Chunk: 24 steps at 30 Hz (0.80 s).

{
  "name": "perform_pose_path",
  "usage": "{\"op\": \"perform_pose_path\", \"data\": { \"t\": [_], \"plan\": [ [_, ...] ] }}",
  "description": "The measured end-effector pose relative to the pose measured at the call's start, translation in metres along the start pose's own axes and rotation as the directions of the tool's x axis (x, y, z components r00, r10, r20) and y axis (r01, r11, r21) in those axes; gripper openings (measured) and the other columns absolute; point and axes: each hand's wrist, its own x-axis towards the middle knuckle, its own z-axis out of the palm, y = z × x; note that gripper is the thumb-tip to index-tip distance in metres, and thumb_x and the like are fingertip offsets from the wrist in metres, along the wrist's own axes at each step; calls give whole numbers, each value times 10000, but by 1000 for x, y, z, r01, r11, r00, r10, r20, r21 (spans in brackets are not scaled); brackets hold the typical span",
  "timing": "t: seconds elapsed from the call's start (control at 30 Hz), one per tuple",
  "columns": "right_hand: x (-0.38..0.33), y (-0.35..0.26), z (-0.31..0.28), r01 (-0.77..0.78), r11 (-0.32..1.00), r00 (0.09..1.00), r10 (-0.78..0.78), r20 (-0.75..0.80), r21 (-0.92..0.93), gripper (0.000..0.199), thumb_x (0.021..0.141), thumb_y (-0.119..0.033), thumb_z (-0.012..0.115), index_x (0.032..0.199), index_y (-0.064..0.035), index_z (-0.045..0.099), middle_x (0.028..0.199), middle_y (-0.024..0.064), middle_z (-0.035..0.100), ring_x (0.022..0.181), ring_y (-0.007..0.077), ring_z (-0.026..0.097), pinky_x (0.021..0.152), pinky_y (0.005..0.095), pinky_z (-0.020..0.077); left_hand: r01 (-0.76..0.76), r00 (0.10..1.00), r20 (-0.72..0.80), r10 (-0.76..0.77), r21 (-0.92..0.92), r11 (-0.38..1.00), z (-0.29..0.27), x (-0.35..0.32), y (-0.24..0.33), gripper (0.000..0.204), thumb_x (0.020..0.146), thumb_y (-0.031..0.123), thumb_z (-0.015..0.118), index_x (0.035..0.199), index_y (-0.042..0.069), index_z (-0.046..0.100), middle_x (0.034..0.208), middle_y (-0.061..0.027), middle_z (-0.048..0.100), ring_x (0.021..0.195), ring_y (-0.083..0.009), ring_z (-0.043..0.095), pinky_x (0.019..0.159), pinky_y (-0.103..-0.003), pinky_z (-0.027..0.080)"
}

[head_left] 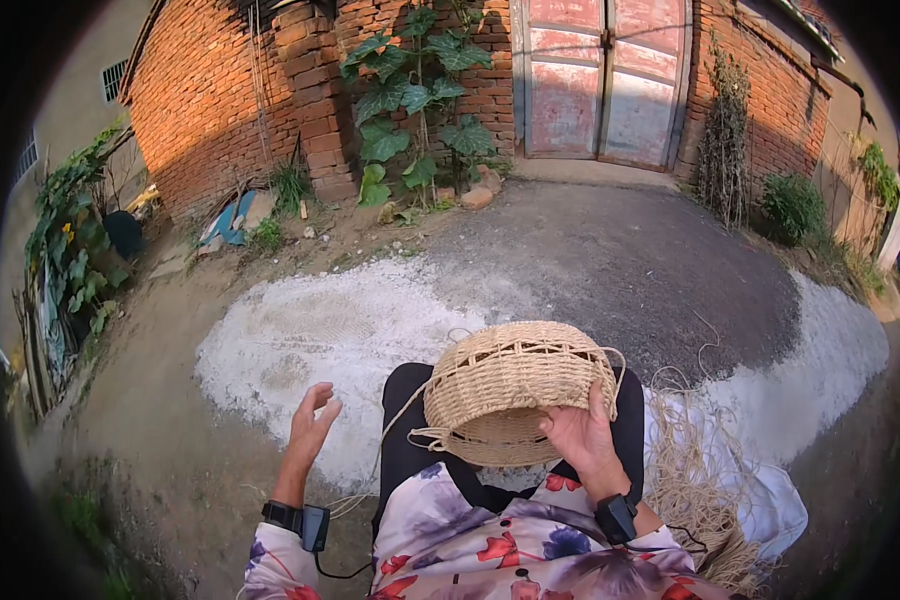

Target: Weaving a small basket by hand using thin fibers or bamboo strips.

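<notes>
A half-round woven basket (515, 365) of pale straw-coloured cord rests on my lap, tilted so its hollow opens toward me. My right hand (582, 435) grips its right rim, the thumb up along the outside and the fingers at the inner edge. Away to the left, my left hand (312, 425) is raised in the air with its fingers apart, holding nothing. A loose strand of cord (398, 412) trails from the basket's left side down past my knee. Short cord ends (430, 435) stick out at the left of the rim.
A tangled heap of cord (695, 470) lies on a white sack (775, 505) by my right leg. Ahead are pale and dark ground patches, a leafy climbing plant (420, 95), brick walls (210, 90) and a worn red metal double door (605, 80).
</notes>
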Motion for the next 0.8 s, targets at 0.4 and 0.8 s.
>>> {"op": "perform_pose_path", "data": {
  "t": [0.4, 0.8],
  "plan": [
    [0, -5, -11, -31, 994, 996, 22, 89, 106, 550, 977, -526, 419, 1308, -92, 484, 1131, 151, 655, 894, 287, 679, 713, 406, 537, -82, 910, 241, 336, -692, 718, 116, 33, 167, 326, 979, 263, 518, 740, 41, 512, 936, -107, 601, 834, -202, 582, 802, -329, 458],
    [3, -4, -7, -13, 994, 1000, 11, 19, 113, 524, 971, -513, 440, 1283, -98, 512, 1074, 127, 684, 834, 270, 691, 703, 363, 519, 12, 933, -136, -332, -913, 409, -70, 42, -101, 388, 992, 353, 504, 683, 161, 368, 567, 37, 354, 423, -48, 254, 366, -222, 162]
  ]
}}
